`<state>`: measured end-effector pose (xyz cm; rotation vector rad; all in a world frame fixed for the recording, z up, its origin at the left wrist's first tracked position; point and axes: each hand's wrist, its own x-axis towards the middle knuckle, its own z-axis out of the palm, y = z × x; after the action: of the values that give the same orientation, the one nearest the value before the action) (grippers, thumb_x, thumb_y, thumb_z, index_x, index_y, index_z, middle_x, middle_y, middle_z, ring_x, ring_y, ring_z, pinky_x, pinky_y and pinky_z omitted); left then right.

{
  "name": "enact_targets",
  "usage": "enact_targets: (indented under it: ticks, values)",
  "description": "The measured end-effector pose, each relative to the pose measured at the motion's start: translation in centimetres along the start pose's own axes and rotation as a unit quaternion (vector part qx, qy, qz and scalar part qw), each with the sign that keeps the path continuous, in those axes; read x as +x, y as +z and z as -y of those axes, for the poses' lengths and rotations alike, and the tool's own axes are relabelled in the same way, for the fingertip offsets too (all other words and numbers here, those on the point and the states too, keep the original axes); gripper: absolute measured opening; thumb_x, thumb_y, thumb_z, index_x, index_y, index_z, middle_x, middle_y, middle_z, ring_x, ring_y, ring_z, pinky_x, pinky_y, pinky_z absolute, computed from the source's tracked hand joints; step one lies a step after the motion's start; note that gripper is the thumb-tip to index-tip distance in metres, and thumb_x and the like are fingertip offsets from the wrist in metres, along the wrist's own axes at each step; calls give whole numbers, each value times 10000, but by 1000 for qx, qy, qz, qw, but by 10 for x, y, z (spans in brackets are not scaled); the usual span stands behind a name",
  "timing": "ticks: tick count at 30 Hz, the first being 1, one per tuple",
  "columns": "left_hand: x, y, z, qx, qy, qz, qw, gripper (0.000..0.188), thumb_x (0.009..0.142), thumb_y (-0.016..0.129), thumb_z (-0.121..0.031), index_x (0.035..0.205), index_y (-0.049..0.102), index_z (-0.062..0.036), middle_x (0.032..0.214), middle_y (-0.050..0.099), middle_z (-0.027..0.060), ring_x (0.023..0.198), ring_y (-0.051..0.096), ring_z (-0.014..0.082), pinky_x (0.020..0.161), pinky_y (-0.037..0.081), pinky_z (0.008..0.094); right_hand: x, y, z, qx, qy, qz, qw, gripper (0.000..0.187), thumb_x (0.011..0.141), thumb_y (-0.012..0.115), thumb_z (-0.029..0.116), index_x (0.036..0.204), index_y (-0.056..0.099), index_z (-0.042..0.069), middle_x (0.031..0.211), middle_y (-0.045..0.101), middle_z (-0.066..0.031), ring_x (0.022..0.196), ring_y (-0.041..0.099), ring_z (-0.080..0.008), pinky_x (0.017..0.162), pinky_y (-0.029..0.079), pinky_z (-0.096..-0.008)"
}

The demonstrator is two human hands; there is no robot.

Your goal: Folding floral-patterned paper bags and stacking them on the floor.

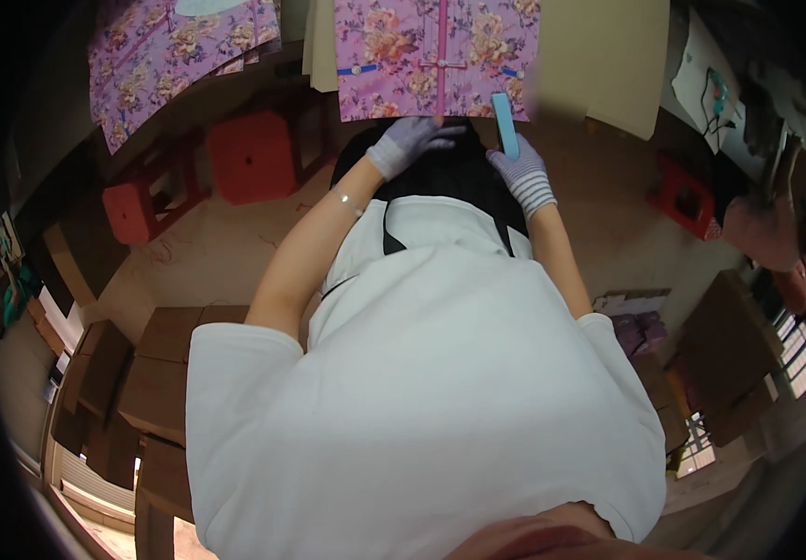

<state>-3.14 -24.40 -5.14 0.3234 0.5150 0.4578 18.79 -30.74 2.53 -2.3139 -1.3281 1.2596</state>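
A pink-purple floral panel (pixel 389 93) lies on the table in front of me. A pink ribbon (pixel 441 37) runs down its middle, tied across with a small knot, and a short blue strip sits toward each side. My left hand (pixel 412 145), in a pale purple glove, is at the panel's near edge with fingers stretched out and nothing visible in them. My right hand (pixel 521 175), in a glove with a striped cuff, grips a flat light-blue bar (pixel 505 126). The bar's far end overlaps the panel's near right corner.
More floral panels (pixel 174 61) are stacked at the far left. Beige board (pixel 604 65) lies right of the panel. Red stools (pixel 252 157) stand below the table on the left, another red stool (pixel 686 194) on the right. Cardboard boxes (pixel 162 359) are piled behind me; a person (pixel 767 229) is at far right.
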Motion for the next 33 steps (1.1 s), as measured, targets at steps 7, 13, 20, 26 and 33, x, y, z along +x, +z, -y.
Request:
enact_targets:
  ticks: [7,13,20,26,33]
  values:
    - [19,57,-23,-15,25,-162,986,309,939,464,-189,1101,467,74,1080,574,269,976,608,380,790,523,408,-16,-14,-62,293,116,-83,946,337,742,708,77,1010,511,26,849,596,-62,763,611,-160,706,519,-283]
    - [14,72,-31,24,26,-163,986,430,944,472,-267,1174,449,96,1124,574,254,1033,586,375,862,489,425,-22,-10,-13,529,33,13,848,224,807,649,47,988,519,30,833,587,-72,719,599,-149,649,534,-284]
    - [28,87,-20,-36,79,-156,984,378,911,542,-183,1171,466,79,1106,580,227,1050,575,359,927,468,451,-18,-11,35,431,135,24,892,235,840,660,206,790,494,48,568,498,-20,488,504,-115,454,419,-259]
    - [9,61,-60,92,55,-123,987,371,835,636,-146,1143,536,34,1053,611,115,943,615,206,882,497,348,-62,-46,-47,310,28,83,947,306,786,693,170,1010,550,18,905,606,-78,804,600,-156,700,487,-291]
    - [-24,-19,-172,468,-29,-224,854,261,810,630,-265,890,665,-19,745,588,12,701,510,103,656,428,233,-65,-85,-129,656,149,-40,739,318,801,610,140,1071,521,-2,1075,579,-142,934,604,-226,810,525,-382]
